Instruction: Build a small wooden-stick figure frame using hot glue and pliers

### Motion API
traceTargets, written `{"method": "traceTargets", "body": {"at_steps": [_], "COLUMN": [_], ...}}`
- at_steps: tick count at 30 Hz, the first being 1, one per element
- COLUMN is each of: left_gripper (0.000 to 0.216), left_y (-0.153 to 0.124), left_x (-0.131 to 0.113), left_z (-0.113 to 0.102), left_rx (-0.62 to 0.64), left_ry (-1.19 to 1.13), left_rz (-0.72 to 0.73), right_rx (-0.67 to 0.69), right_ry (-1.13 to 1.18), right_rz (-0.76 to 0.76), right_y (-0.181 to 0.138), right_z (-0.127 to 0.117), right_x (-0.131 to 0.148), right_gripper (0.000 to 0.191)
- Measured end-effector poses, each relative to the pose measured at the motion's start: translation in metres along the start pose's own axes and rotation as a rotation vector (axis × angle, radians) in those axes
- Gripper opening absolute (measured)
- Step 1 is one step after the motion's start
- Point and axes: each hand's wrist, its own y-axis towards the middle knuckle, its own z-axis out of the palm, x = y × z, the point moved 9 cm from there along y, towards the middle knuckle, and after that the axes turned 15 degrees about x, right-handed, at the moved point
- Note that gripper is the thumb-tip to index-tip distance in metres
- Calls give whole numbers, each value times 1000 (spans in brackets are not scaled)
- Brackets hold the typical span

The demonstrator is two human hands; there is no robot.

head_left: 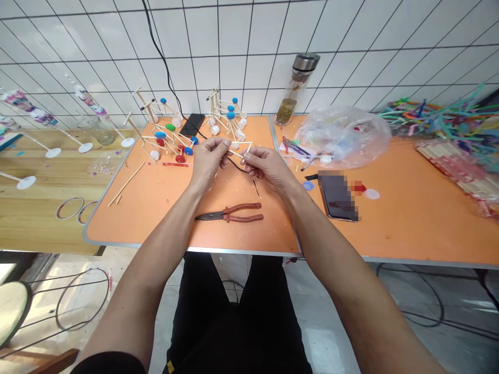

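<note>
Between my hands is a small frame of thin wooden sticks (241, 143), joined at an angle and raised over the orange table (163, 231). My left hand (210, 157) pinches its left side. On the right side, my right hand (268, 165) is closed with thumb and fingers around the joint. A thin black strip (235, 165) runs between the two hands; its ends are hidden by the fingers. Nearer to me lie pliers (230, 213) with red-brown handles, jaws pointing left. Loose wooden sticks (128, 183) rest to the left.
Stick models with coloured caps (170, 135) stand behind my left hand, near a dark phone (192, 125). Farther right are a glass bottle (294, 93), a plastic bag (345, 136), scissors (296, 147), another phone (337, 196) and a bundle of sticks (454, 171).
</note>
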Motion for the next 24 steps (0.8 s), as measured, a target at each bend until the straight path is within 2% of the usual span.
{"method": "traceTargets", "body": {"at_steps": [6,12,19,24], "left_gripper": [50,35,26,15], "left_y": [1,2,4,4], "left_x": [-1,0,12,11], "left_z": [-3,-3,-4,-3], "left_rx": [-33,9,33,56], "left_ry": [-63,-44,-56,-27], "left_rz": [-72,-42,-113,-90], "right_rx": [-11,-24,-28,-23], "right_ry": [29,9,-95,-114], "right_rz": [0,-14,-15,-11], "right_y": [1,0,-3,-4], "right_z": [-2,-3,0,1], "right_x": [0,2,8,9], "right_gripper": [63,62,60,61]}}
